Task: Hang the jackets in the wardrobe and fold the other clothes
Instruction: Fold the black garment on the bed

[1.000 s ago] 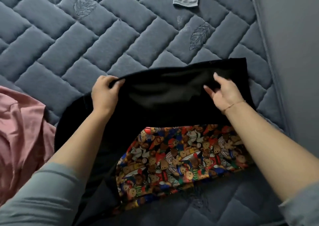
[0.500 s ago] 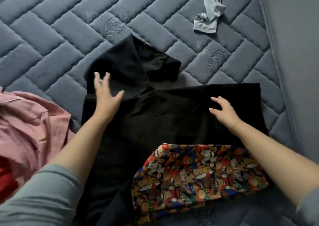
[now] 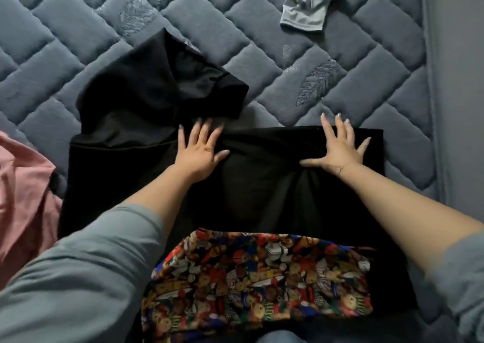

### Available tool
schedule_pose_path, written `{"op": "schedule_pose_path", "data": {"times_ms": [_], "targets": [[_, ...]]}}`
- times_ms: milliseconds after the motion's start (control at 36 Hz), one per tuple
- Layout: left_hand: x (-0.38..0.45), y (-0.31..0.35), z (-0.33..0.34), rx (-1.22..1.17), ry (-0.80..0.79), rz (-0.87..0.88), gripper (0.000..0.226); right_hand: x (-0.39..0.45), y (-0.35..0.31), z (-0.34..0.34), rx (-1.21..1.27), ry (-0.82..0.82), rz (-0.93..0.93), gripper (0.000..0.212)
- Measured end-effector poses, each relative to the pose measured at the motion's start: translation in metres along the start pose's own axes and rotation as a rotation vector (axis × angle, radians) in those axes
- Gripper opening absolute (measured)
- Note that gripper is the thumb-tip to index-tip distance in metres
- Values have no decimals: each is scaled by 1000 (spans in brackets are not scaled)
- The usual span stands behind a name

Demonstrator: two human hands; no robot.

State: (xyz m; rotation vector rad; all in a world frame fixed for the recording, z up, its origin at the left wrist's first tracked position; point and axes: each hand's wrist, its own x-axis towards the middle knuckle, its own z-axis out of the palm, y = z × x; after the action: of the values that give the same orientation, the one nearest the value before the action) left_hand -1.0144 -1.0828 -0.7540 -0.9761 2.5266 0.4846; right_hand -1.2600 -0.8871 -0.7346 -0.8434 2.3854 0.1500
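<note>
Quilted blue-grey mattress (image 3: pixel 262 41), grey wall (image 3: pixel 461 80), dim light

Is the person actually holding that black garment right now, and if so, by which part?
Nothing is held. The left hand and the right hand lie flat, fingers spread, pressing on the black garment near its far folded edge.

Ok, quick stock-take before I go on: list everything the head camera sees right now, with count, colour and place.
black garment: one, black, spread mid-frame on the mattress, a sleeve flopped out at upper left
teddy-bear print panel: one, multicoloured, on the garment's near part
pink garment: one, pink, left edge
grey cloth: one, light grey, crumpled, top right
mattress: one, blue-grey, quilted, under everything
left hand: flat on the black garment
right hand: flat on its far folded edge
sleeves: two, grey-green, pushed up the forearms
</note>
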Motion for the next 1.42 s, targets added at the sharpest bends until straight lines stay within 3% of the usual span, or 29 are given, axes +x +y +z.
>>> {"op": "schedule_pose_path", "data": {"times_ms": [111,250,306,444,722,833,917,1056,1139,1222,1278,1417], "targets": [[1,4,-3,12,76,-22,68,1,9,-4,-3,101,-67,109],[-6,13,-30,169,213,-11,53,-7,34,-26,-132,311,-225,45],[-19,17,-41,204,259,37,44,-19,46,-31,-137,359,-290,36],[-85,24,-63,148,437,279,23,-83,70,-33,-26,545,-411,35],[-209,39,-31,187,233,469,15,-198,108,35,37,565,-299,49],[-215,42,-6,188,93,392,37,-201,115,57,-46,545,-241,45],[-218,50,7,199,-52,331,35,-205,112,69,-55,461,-185,41],[-212,56,17,198,-129,265,38,-212,99,64,6,341,-93,29],[-202,67,8,122,-32,243,33,-221,78,57,84,345,-106,32],[-187,85,2,-105,233,229,26,-218,36,53,98,298,-312,54],[-174,100,8,-178,350,169,35,-206,4,58,110,255,-431,56],[-152,107,64,-52,114,-47,62,-161,-21,94,-63,153,-480,58]]}}
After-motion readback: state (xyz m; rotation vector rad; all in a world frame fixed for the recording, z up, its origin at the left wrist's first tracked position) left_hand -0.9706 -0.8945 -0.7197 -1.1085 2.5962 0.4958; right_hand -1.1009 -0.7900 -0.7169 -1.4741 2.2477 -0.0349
